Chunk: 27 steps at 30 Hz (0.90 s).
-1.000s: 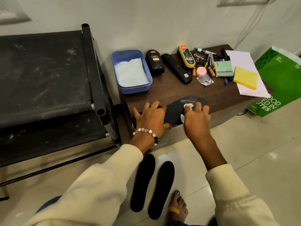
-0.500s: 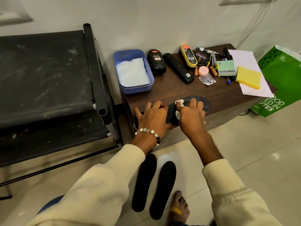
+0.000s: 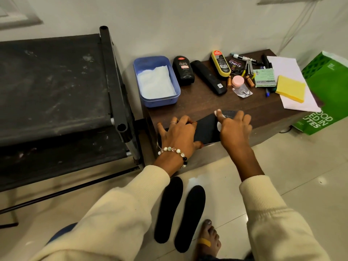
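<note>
Axis: insole point(image 3: 206, 127) along table point(image 3: 197, 106) edge, left to right.
Left end: left hand point(image 3: 178, 134) clamps it.
Right end: right hand point(image 3: 233, 129) nearer, pinching white wipe point(image 3: 219, 126).

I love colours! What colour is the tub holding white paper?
The tub is blue; head view.
</note>
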Tool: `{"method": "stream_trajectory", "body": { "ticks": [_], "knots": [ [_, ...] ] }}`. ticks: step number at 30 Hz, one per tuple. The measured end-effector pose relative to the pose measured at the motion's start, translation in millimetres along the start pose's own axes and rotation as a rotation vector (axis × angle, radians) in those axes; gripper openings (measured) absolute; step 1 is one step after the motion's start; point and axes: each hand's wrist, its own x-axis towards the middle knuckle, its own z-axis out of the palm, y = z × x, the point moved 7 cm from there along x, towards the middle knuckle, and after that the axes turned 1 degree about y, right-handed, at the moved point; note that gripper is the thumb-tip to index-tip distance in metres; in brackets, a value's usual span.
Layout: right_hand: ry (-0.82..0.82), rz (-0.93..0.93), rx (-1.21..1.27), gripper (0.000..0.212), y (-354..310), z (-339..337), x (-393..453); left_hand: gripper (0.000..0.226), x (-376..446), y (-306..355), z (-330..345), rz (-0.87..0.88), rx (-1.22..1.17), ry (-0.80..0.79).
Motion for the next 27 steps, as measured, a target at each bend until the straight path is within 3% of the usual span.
{"method": "stream_trajectory", "body": {
  "ticks": [4,9,14,20,24,27],
  "knots": [
    [0.006,0.072,0.020,0.050,2.2,1.3,-5.1,0.058,-0.2,-0.1,-0.2,0.000,0.004,0.006],
    [-0.070,-0.084,0.049,0.053,-22.8,6.5,-10.0,0.058,1.5,0.3,0.4,-0.009,0.003,0.004],
    [-0.034,0.035,-0.011,0.055,7.2,2.3,-11.2,0.057,0.9,-0.6,-0.2,-0.004,0.002,0.005],
    [-0.128,-0.137,0.016,0.056,-11.1,7.7,-32.9,0.060,0.6,0.3,-0.3,-0.012,0.019,-0.002],
    [-0.096,0.009,-0.024,0.060,18.1,1.8,-32.8,0.061,0.3,0.8,-0.7,-0.014,0.020,-0.006],
    [-0.107,-0.034,0.028,0.058,5.6,5.0,-44.5,0.061,0.3,0.6,-0.1,-0.017,0.024,-0.003]
  ]
}}
